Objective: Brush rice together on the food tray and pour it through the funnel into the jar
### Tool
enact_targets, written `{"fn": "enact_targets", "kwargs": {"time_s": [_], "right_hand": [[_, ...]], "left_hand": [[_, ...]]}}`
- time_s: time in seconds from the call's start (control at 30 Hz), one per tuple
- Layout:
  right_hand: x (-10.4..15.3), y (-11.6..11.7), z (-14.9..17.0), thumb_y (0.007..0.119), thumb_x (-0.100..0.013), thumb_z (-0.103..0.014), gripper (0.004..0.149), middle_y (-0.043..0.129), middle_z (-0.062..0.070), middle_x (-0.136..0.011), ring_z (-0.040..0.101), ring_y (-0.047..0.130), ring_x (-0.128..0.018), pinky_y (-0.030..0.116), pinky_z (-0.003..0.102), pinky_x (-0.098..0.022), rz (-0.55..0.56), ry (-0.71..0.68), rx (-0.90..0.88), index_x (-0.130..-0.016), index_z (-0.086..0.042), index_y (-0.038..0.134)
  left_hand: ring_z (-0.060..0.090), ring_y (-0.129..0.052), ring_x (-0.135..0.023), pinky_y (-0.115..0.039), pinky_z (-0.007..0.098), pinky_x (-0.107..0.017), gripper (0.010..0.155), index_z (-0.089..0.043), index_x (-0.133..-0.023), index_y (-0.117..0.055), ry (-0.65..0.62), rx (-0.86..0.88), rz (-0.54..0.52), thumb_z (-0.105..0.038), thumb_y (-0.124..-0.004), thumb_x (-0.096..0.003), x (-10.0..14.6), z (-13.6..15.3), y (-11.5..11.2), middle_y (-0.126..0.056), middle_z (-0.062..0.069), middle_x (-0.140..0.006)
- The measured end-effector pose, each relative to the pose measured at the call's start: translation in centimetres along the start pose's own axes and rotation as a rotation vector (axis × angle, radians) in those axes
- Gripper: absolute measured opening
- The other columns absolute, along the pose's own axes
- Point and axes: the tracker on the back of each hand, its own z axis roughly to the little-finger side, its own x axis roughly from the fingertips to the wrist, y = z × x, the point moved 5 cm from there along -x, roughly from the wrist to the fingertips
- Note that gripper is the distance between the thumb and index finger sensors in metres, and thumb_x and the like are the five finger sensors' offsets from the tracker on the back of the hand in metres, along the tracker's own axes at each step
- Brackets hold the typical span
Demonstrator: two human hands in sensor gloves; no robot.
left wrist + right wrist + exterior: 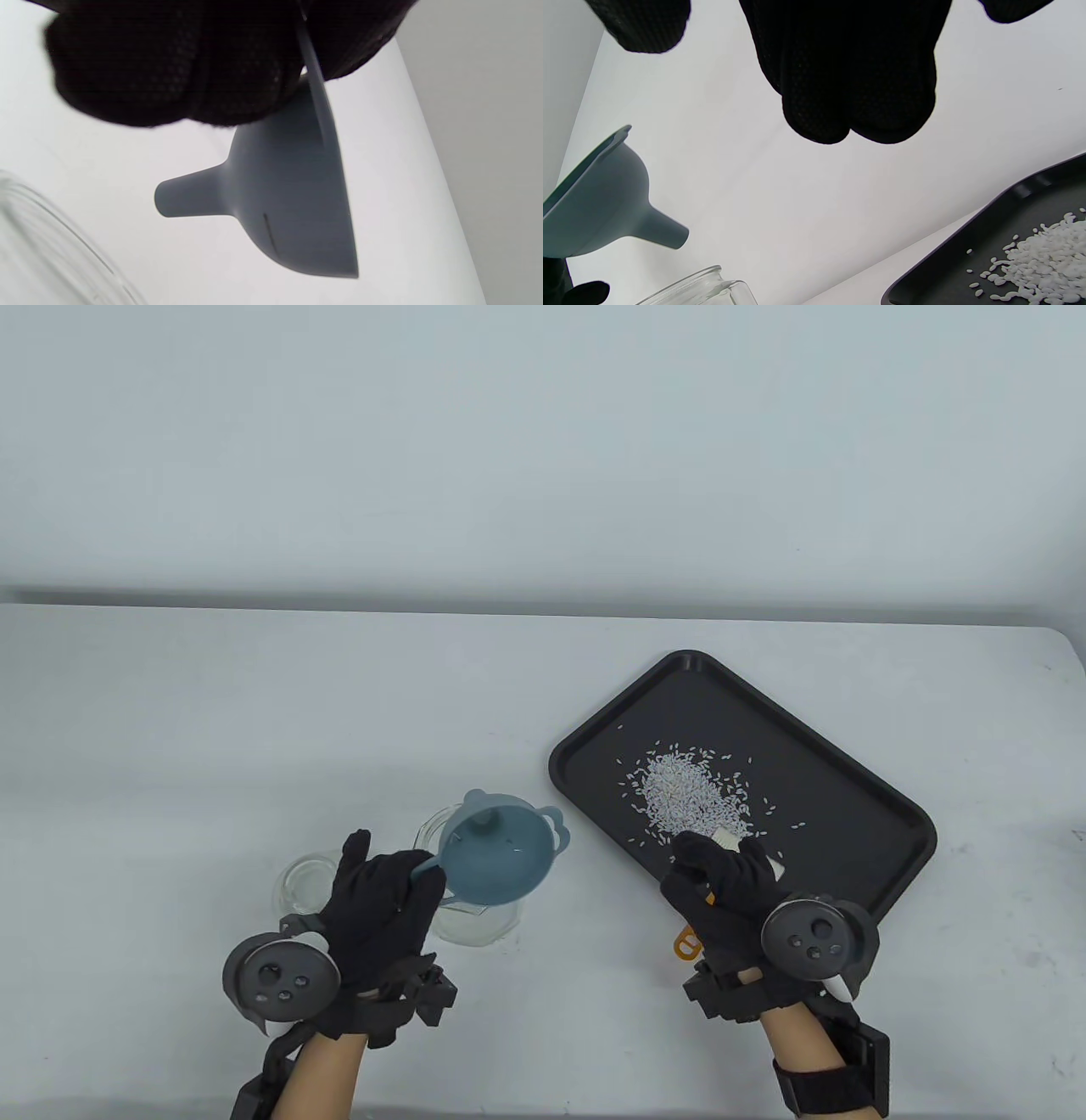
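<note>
Gripping the blue-grey funnel (pixel 502 855) by the tab on its rim, the left hand (pixel 377 903) holds it tilted above the clear glass jar (pixel 471 912), fingers curled round that tab. The funnel is smooth matte plastic, a wide cone narrowing to a short spout; in the left wrist view the spout (pixel 186 198) points sideways, clear of the glass. A round glass lid (pixel 303 882) lies just beside the jar on its left.

The right hand (pixel 721 891) is closed round a brush (pixel 747 848), of which only a pale end shows past the fingertips and an orange loop (pixel 685 943) behind the palm; how the fingers sit on it is hidden. That pale end rests at the near side of the rice (pixel 683 796), a loose white heap with stray grains around it, on the black food tray (pixel 882 831).

The tray is a flat rounded rectangle with a low raised rim, lying at an angle on the pale table (pixel 254 712). Bare tray floor surrounds the heap on every side, and open table stretches behind and to the left.
</note>
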Motion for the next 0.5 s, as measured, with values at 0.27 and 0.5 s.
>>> {"fn": "enact_targets", "kwargs": {"time_s": [0.27,0.5], "right_hand": [[0.0,-0.1,1.6,0.06,-0.05,-0.058,0.065,0.093,0.006,-0.064,0.035,0.096,-0.056,0.05,0.075,-0.054,-0.009,0.056,-0.023,-0.084,-0.004,0.076],[0.1,-0.2,2.3,0.06,-0.05,-0.058,0.065,0.093,0.007,-0.064,0.036,0.096,-0.055,0.05,0.075,-0.054,-0.006,0.077,-0.021,-0.083,-0.004,0.077]], "left_hand": [[0.034,-0.095,-0.021,-0.052,0.078,-0.059,0.046,0.002,-0.065,-0.09,0.212,0.122,0.069,-0.037,-0.069,-0.054,0.1,4.3,-0.4,-0.095,0.015,-0.04],[0.034,-0.095,-0.019,-0.055,0.076,-0.058,0.045,0.003,-0.063,-0.09,0.3,0.108,0.129,-0.036,-0.07,-0.0542,0.5,6.0,-1.6,-0.095,0.015,-0.038]]}}
